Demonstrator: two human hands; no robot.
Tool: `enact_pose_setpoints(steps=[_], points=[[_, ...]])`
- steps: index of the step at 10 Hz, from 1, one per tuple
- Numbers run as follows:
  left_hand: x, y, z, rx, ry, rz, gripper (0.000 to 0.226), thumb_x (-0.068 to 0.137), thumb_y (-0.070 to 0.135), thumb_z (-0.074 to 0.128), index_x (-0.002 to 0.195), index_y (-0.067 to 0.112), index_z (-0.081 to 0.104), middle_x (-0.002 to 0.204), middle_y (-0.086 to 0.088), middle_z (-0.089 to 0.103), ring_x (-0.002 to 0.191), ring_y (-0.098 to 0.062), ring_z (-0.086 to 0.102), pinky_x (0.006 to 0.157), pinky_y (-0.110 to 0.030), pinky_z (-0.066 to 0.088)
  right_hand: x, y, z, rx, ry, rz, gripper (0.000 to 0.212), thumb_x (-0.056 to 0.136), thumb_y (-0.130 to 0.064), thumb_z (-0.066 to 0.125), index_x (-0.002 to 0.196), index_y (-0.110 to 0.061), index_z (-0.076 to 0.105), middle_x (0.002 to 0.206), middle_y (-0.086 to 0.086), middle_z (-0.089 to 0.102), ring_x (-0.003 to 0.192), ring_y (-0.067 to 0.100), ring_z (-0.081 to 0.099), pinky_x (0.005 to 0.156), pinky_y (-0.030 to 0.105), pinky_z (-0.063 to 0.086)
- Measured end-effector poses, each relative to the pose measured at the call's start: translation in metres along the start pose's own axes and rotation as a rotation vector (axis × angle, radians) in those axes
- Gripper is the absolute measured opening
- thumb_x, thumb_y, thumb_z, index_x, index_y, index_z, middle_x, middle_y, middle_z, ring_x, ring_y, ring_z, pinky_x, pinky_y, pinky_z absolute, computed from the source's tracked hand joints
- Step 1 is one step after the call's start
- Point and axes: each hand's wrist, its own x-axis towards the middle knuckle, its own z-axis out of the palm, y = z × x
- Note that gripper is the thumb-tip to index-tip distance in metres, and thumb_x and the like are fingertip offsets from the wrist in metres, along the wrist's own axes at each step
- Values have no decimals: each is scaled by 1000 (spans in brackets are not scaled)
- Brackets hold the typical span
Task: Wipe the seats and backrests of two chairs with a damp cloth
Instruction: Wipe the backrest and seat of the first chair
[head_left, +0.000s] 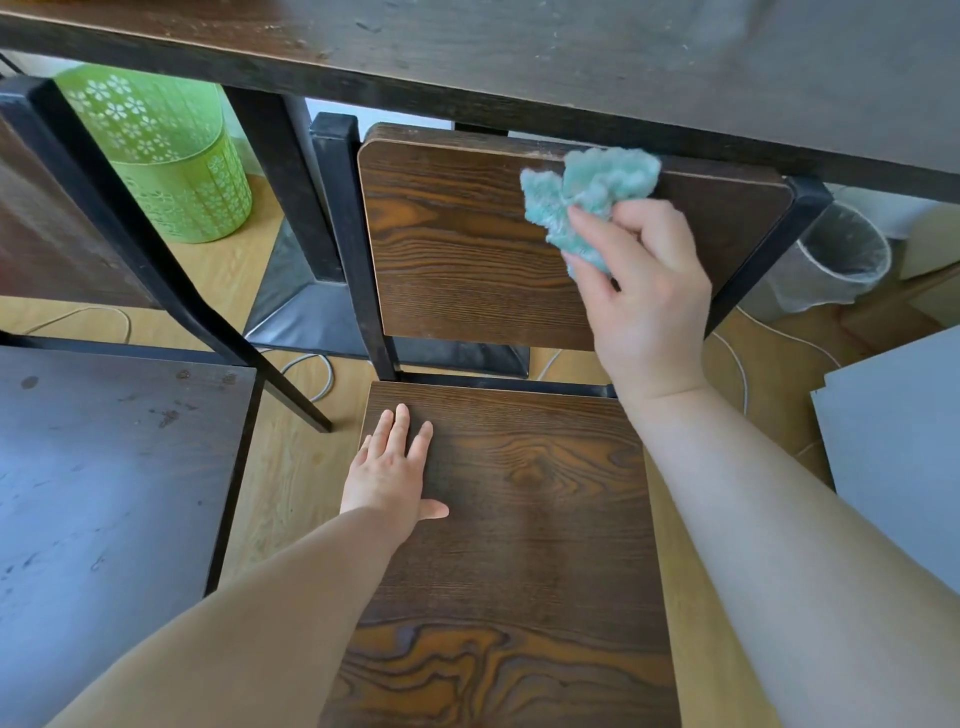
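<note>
A wooden chair with a black metal frame stands in front of me. Its backrest leans under the table edge and its seat fills the lower middle. My right hand presses a crumpled teal cloth against the upper right of the backrest. My left hand lies flat, fingers spread, on the seat's left side near the back. A second chair's dark seat is at the left, with its backrest at the far left edge.
A dark wooden table overhangs the chairs. A green perforated bin stands on the floor at the back left, and a clear bin with a plastic liner at the right. White cables lie on the wood floor. A grey board is at the right.
</note>
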Motion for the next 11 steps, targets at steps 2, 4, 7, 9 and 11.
enact_pose_setpoints(steps=[2, 4, 7, 9, 11], points=[[0, 1, -1, 3, -8, -2, 111, 86, 65, 60, 157, 24, -14, 162, -9, -27, 151, -28, -20, 123, -41, 3, -59, 14, 25, 10, -154, 15, 23, 95, -11, 59, 111, -3, 73, 102, 13, 66, 94, 21, 53, 79, 23, 47], [1, 1, 0, 19, -20, -11, 111, 86, 64, 60, 157, 23, -15, 162, -10, -28, 150, -29, -22, 123, -42, 1, -94, 15, 37, 39, -310, 95, 22, 88, -4, 72, 109, -3, 74, 104, 13, 66, 94, 27, 60, 74, 27, 53], [2, 1, 2, 19, -15, -9, 111, 85, 65, 60, 158, 23, -14, 162, -10, -27, 151, -28, -21, 123, -42, 1, -102, 7, 28, 110, -309, 190, 28, 89, -12, 71, 116, -4, 71, 109, 11, 66, 101, 24, 62, 82, 29, 57], [2, 3, 3, 37, -4, -10, 111, 86, 65, 58, 158, 22, -14, 162, -11, -27, 151, -29, -20, 125, -42, 4, -59, 8, -16, 73, -64, 175, 27, 93, -12, 69, 119, -4, 72, 104, 12, 65, 99, 21, 61, 87, 6, 40], [2, 4, 1, 48, -18, -15, 110, 87, 66, 57, 157, 21, -16, 162, -11, -28, 151, -29, -20, 124, -42, 2, 2, 21, -43, 14, 86, 133, 30, 95, -23, 69, 122, -8, 70, 109, 14, 65, 105, 18, 59, 85, 18, 51]])
